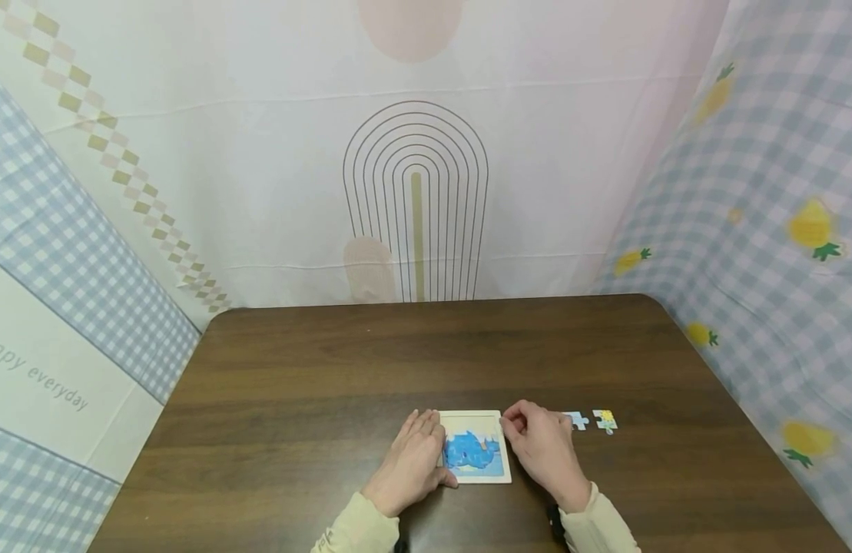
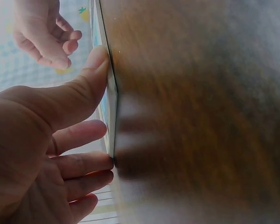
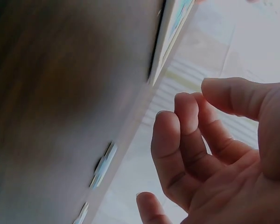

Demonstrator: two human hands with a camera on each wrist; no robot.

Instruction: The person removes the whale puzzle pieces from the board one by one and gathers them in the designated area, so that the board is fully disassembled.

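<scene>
A square jigsaw puzzle board (image 1: 474,484) with a pale frame lies on the table, its picture showing a blue whale (image 1: 471,452). My left hand (image 1: 413,459) rests along the board's left side, fingers fairly straight and thumb at the front edge. In the left wrist view the thumb (image 2: 94,63) and fingertips touch the frame's rim (image 2: 111,123). My right hand (image 1: 542,445) hovers by the board's right edge. Its fingers (image 3: 166,140) are loosely bent, with a gap to the thumb and nothing between them in the right wrist view.
Right of my right hand lie a light blue puzzle piece (image 1: 578,420), partly hidden by the hand, and a yellow-green piece (image 1: 605,420). All rest on a dark wooden table (image 1: 315,369). Patterned cloth (image 1: 280,169) hangs behind and along both sides.
</scene>
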